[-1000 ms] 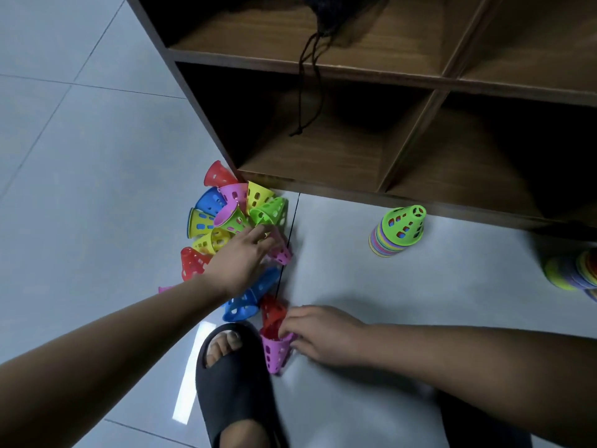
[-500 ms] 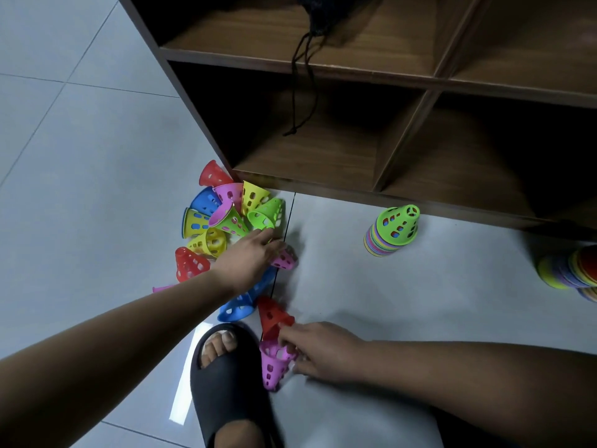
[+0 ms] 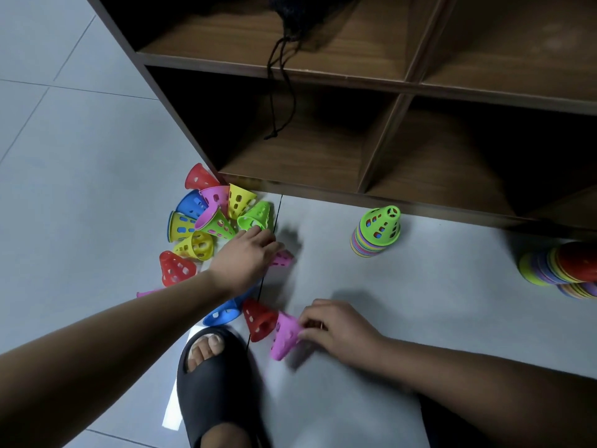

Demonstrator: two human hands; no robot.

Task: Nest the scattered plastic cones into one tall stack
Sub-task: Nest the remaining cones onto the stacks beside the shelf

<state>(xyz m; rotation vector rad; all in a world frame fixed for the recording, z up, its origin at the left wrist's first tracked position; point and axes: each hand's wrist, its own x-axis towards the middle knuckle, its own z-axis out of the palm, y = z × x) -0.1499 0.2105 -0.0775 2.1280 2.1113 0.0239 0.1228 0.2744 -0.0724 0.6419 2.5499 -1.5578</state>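
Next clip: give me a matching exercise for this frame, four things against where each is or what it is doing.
Things:
1. green-topped stack
2. right hand
3. left hand
4. cord

States:
A. hangs over the edge of a shelf
B. pinches the magenta cone
C. stands upright on the floor
D. lies over the loose pile

Pairs: 1-C; 2-B; 3-D; 4-A

Dim cool light, shelf (image 3: 290, 163) recesses dark, glare on floor (image 3: 174, 412), right hand (image 3: 339, 331) motion-blurred.
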